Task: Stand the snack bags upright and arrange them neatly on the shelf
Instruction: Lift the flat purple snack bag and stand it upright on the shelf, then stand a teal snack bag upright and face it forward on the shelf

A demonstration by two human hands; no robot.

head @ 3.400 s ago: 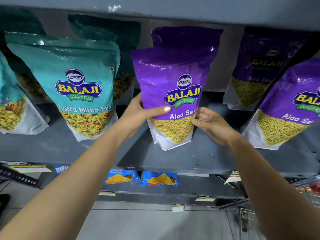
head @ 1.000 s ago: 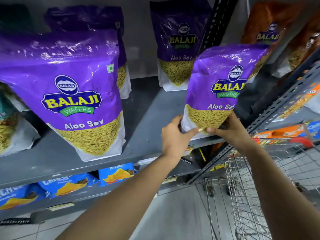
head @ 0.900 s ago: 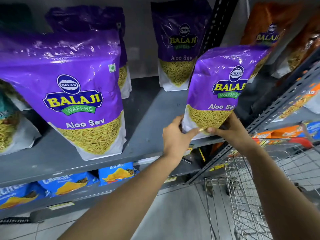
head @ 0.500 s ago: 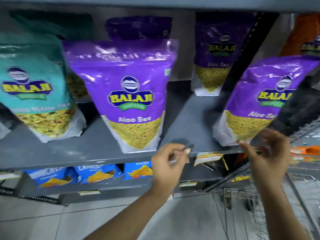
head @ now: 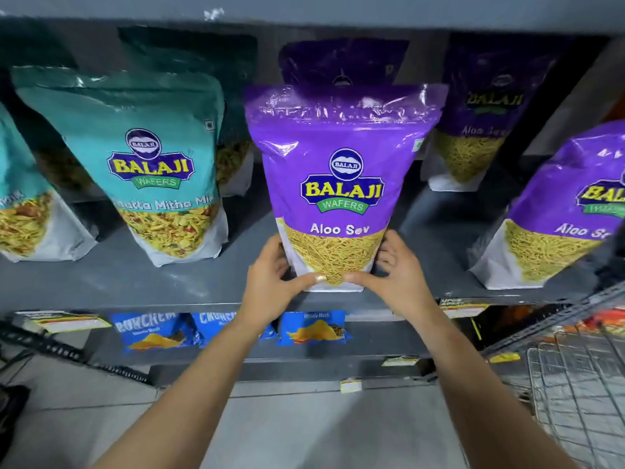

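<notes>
A purple Aloo Sev bag (head: 341, 184) stands upright at the front middle of the grey shelf (head: 135, 282). My left hand (head: 270, 275) grips its lower left corner and my right hand (head: 395, 272) grips its lower right corner, thumbs pressed on the front. Another purple bag (head: 558, 211) leans at the right front. Further purple bags (head: 480, 130) stand behind. A teal Khatta Mitha Mix bag (head: 152, 164) stands to the left, with another teal bag (head: 23, 204) at the far left edge.
A shelf board (head: 304, 8) hangs close above the bag tops. Blue chip packets (head: 314, 328) lie on the lower shelf. A wire shopping trolley (head: 575, 384) stands at the lower right. Price labels (head: 461, 304) line the shelf edge.
Both hands let go of the right purple bag, moved left and closed on the base of the middle purple bag. The view swung left with them.
</notes>
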